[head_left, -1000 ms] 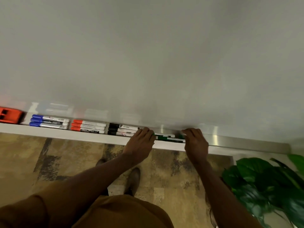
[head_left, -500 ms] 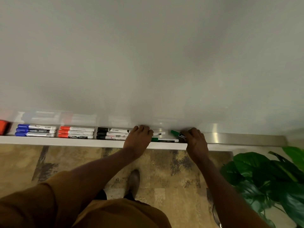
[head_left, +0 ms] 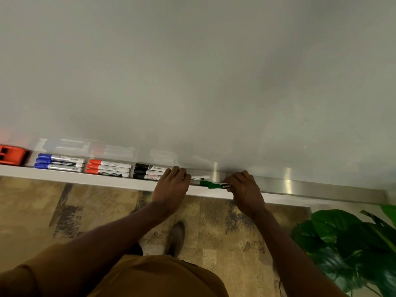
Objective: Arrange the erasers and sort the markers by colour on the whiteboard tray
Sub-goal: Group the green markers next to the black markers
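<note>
Lower left on the long metal whiteboard tray (head_left: 321, 187): one orange block eraser (head_left: 12, 154), three blue-capped markers (head_left: 60, 161), three red-capped markers (head_left: 108, 168), three black-capped markers (head_left: 147, 171) — centre-frame, the right hand (head_left: 244, 187) pinches a green-capped marker (head_left: 211, 185); the left hand (head_left: 172, 185) lies flat, perhaps covering another marker.

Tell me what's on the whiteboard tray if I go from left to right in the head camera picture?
Orange eraser → blue markers → red markers → black markers → left hand → green marker → right hand → bare tray.
</note>
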### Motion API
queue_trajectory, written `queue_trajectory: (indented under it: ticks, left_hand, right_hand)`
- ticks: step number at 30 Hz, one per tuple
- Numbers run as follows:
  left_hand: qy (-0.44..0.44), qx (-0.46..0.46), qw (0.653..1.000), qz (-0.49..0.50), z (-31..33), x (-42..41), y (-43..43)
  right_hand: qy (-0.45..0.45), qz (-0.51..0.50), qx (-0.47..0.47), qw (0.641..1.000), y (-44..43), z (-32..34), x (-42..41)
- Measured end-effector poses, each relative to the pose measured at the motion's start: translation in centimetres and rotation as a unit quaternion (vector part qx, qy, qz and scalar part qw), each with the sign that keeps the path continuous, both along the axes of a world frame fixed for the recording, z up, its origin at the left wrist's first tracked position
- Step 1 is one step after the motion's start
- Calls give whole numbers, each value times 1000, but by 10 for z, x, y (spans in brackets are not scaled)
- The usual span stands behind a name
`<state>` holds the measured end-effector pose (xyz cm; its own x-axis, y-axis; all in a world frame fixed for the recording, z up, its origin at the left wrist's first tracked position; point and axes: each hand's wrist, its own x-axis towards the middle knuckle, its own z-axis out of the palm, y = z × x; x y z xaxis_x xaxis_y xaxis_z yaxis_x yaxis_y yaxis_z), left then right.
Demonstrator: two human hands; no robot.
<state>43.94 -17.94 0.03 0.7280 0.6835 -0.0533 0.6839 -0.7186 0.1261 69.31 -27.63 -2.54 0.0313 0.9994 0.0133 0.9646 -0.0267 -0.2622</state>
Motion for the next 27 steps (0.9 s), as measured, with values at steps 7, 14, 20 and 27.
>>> queue_trajectory:
  ticks: [7,14,20,27]
  left_hand:
    - [3,-16,999,-35,-13,12,0]
    - [13,-11,999,-41,-24,24,-3]
    - [-28,-9,999,-29,-35,21,-18]
    - [-42,27,998,-25,-60,14,-55]
  right_hand:
    - [10,-23,5,1000,-12,3,25]
    - [2,-89,37,995,-39,-3,38]
    - [7,-76,43,996,-23,-7,25]
    - [-9,-73,56,996,7,-3,-7]
